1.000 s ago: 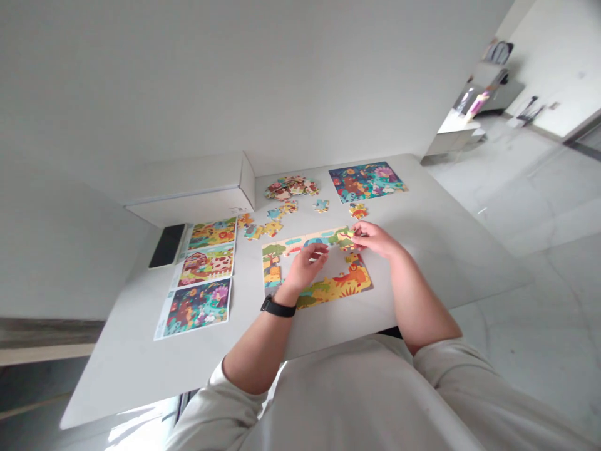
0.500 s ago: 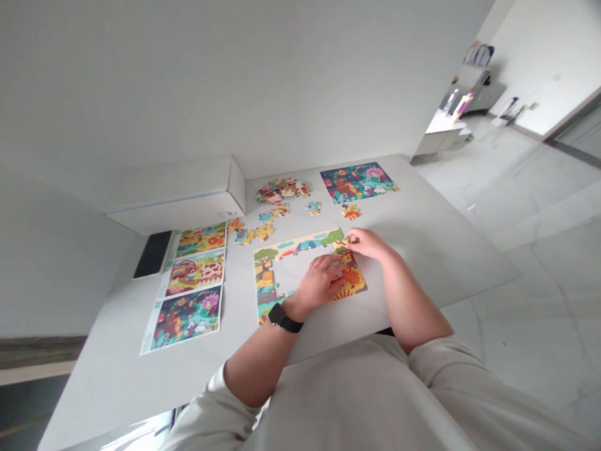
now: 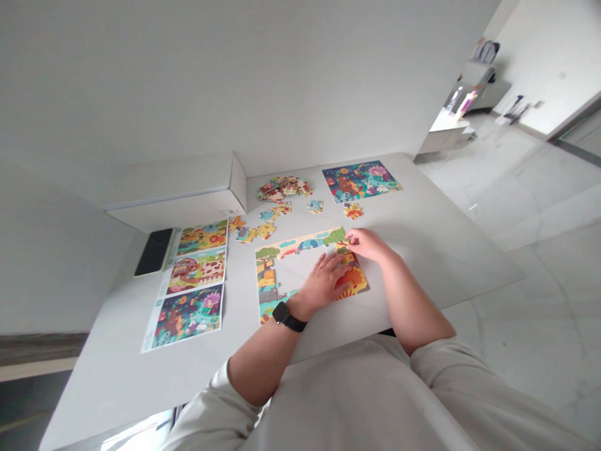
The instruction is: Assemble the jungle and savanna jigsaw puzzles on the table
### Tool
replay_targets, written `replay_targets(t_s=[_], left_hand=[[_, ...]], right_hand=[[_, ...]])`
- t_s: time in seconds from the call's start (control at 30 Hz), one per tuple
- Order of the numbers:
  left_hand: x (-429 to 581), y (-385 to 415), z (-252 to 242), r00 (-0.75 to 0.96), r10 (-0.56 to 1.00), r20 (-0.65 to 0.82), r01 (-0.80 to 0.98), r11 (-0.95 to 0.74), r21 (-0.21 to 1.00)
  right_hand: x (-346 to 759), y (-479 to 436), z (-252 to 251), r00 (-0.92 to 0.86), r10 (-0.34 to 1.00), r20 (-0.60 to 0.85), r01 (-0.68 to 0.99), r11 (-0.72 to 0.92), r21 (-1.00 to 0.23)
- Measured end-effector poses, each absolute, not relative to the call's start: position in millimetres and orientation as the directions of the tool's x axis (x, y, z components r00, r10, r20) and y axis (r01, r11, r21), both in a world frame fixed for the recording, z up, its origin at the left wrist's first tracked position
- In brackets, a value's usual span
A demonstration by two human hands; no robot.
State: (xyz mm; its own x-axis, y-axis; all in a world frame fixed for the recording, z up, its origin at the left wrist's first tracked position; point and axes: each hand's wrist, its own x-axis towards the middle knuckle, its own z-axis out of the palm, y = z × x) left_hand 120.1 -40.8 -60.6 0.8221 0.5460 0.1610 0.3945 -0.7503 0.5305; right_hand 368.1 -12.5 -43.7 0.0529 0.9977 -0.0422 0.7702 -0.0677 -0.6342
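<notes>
We find the left hand [image 3: 323,282] lying open and flat on the part-built jigsaw puzzle [image 3: 300,244] at centre frame (its long axis runs left to right), while the right hand [image 3: 369,245], nearer its upper right corner, curls against a puzzle piece [image 3: 342,248], grip unclear.

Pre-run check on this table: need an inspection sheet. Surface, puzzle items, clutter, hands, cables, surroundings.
Surface: white table, puzzle items lying flat on it.
Job's things: partly built jigsaw puzzle, gap in its middle; pile of loose pieces, more scattered nearby.
Clutter: white box, dark phone or tablet, three picture sheets, one more colourful picture.
Hands: left hand flat on the puzzle, black wristband; right hand at the puzzle's far corner, grip unclear.
Cables: nothing seen.
Surroundings: pale polished floor, white furniture.
</notes>
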Motion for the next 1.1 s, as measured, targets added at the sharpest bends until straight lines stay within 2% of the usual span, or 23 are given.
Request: replay_targets(t_s=[0.27,0.47,0.9,1.0,1.1], left_hand=[[120,-41,-63,0.815,0.555,0.166,0.408,-0.754,0.516],[121,-41,-63,0.815,0.558,0.156,0.418,-0.753,0.507],[121,-46,-61,0.814,0.566,0.133,0.446,-0.755,0.481],[120,-45,-56,0.814,0.571,0.107,0.450,-0.736,0.506],[98,-33,-38,0.786,0.600,0.149,0.435,-0.708,0.556]], right_hand=[[364,-12,-43,0.051,0.998,-0.025,0.787,-0.056,-0.615],[362,-12,-42,0.014,0.999,0.043,0.804,0.015,-0.595],[359,-11,-38,0.005,1.000,0.014,0.864,0.003,-0.504],[357,-12,-37,0.000,1.000,0.021,0.875,0.010,-0.483],[357,-14,-30,-0.023,0.999,0.031,0.883,0.035,-0.467]])
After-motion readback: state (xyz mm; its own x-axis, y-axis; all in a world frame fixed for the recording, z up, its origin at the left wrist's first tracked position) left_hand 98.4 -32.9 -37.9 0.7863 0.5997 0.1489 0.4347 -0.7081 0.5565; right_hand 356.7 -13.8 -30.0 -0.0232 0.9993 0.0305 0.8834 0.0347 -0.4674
